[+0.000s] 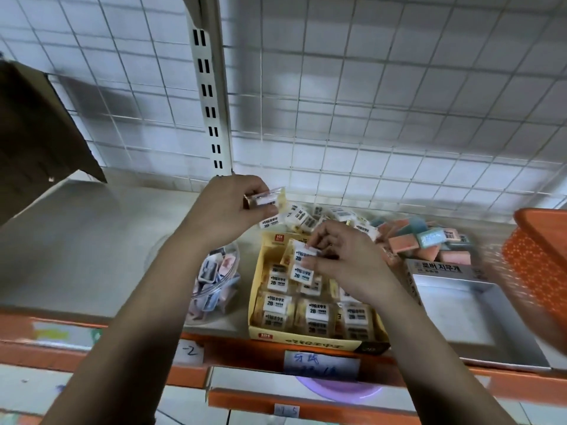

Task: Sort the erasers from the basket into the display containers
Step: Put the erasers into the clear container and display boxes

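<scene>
Pinching a white-labelled 2B eraser (302, 254) between thumb and fingertips, the right hand (346, 265) holds it over the back rows of the yellow display box (306, 342), touching the erasers already packed there. The left hand (233, 210) is raised above the box's back-left corner, its fingers curled round a wrapped eraser (267, 200) in clear film.

Just behind the box lies a heap of loose erasers (303, 217) with the same white labels, and behind its right corner a pile of coloured erasers (411, 243), pink and blue. Left of the box stands a clear tub (214, 286) of small items, right of it a grey box (441, 269) that looks unfilled, and further right the orange basket (534, 265), blurred at the frame edge. All sit on the shelf (92, 240).

The erasers are probably light, firm little blocks, and the film may be slippery. Taking each by its two long sides, label up, should let it slide into a row without skewing its neighbours.
</scene>
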`<state>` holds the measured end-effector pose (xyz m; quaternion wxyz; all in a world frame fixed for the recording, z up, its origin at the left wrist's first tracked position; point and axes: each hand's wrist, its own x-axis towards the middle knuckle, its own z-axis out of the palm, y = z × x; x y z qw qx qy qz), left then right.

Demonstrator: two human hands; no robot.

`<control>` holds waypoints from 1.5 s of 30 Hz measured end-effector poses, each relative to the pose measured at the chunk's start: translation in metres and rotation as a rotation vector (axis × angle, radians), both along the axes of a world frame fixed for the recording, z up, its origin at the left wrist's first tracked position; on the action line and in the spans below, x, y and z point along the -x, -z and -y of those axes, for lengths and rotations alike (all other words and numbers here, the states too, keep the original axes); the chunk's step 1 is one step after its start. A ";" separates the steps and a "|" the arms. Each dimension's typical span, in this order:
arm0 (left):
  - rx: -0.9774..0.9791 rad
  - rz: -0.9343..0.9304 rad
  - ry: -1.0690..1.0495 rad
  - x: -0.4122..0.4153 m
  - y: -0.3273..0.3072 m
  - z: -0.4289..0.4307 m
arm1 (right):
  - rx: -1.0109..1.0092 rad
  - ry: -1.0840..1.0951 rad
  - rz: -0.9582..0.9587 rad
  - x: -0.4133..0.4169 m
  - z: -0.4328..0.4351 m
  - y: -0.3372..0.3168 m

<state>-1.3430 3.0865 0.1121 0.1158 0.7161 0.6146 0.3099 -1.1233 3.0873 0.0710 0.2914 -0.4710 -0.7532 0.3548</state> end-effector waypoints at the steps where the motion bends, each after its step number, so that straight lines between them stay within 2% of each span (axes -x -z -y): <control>1: -0.004 0.038 -0.009 0.002 0.001 0.005 | -0.013 -0.018 0.031 0.006 0.000 -0.001; 4: -0.020 0.104 -0.036 0.006 0.004 0.016 | -0.052 -0.071 0.196 0.021 -0.001 -0.003; 10: -0.041 0.158 -0.081 0.014 0.007 0.025 | -0.090 -0.168 0.394 0.040 -0.005 0.001; 15: -0.006 0.155 -0.084 0.016 0.007 0.027 | -0.334 -0.163 0.639 0.047 0.003 0.006; 17: 0.004 0.191 -0.075 0.015 0.007 0.027 | -0.434 -0.125 0.682 0.047 0.006 0.005; 23: 0.045 0.271 -0.031 0.003 0.001 0.023 | -0.481 -0.103 0.669 0.039 0.009 0.007; 27: 0.055 0.232 0.002 -0.011 -0.002 0.017 | -0.407 -0.178 0.524 0.012 0.008 0.006; 31: 0.116 0.131 0.061 -0.033 0.001 0.017 | -0.548 0.141 0.329 -0.031 0.002 0.014; 34: 0.191 0.085 0.132 -0.051 0.011 0.017 | -0.549 0.305 0.291 -0.054 0.002 0.024; 45: 0.313 -0.090 0.178 -0.073 0.037 0.013 | -0.553 0.332 0.235 -0.062 0.008 0.039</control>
